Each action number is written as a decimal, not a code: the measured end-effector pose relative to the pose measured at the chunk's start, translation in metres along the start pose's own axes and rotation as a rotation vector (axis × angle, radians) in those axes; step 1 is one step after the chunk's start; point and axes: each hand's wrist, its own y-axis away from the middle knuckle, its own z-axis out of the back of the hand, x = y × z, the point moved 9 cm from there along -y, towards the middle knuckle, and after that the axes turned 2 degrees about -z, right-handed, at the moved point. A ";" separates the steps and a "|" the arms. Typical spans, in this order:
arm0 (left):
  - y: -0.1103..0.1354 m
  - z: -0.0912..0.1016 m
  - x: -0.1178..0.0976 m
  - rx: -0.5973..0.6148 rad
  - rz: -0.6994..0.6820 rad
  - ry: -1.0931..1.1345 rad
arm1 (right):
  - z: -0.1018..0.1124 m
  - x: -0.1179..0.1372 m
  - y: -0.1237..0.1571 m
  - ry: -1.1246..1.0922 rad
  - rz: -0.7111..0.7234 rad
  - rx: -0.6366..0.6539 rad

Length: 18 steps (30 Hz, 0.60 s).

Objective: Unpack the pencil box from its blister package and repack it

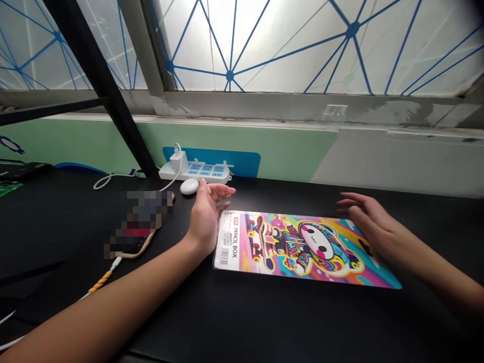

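Observation:
A flat, brightly printed pencil box (302,247) with a cartoon figure lies on the black table (264,322). My left hand (206,214) stands on its edge against the box's left end, fingers stretched out and holding nothing. My right hand (368,222) hovers over the box's right end, fingers extended and apart, empty. Whether it touches the box is unclear.
A white power strip (194,171) with a charger plugged in sits by the wall. A small white oval object (189,186) lies in front of it. A blurred phone-like item (138,222) with a cable lies to the left. A black diagonal bar (102,85) rises at back left.

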 end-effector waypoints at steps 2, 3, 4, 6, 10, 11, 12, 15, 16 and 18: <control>0.002 -0.001 0.002 0.002 0.011 0.005 | 0.015 -0.030 0.004 -0.251 -0.114 -0.097; 0.003 -0.002 0.002 0.003 0.018 0.007 | 0.013 -0.034 0.008 -0.358 -0.141 -0.107; 0.004 -0.003 0.003 0.002 0.027 0.006 | 0.008 -0.032 0.011 -0.450 -0.142 -0.098; 0.006 -0.006 0.003 0.011 0.030 -0.013 | -0.011 -0.017 0.018 -0.497 -0.127 -0.005; 0.010 -0.010 0.003 0.018 0.053 -0.033 | -0.028 0.002 0.029 -0.578 -0.174 0.050; 0.011 -0.010 0.007 0.005 0.089 -0.036 | -0.028 0.002 0.029 -0.619 -0.196 0.052; 0.012 -0.008 0.011 -0.016 0.135 -0.047 | -0.027 0.000 0.029 -0.652 -0.217 0.054; 0.015 -0.004 0.019 -0.042 0.212 -0.139 | -0.022 -0.005 0.026 -0.651 -0.249 0.054; 0.015 -0.004 0.020 -0.034 0.210 -0.173 | -0.021 -0.005 0.025 -0.628 -0.254 0.051; 0.014 -0.005 0.019 -0.015 0.191 -0.217 | -0.019 -0.004 0.024 -0.571 -0.263 0.059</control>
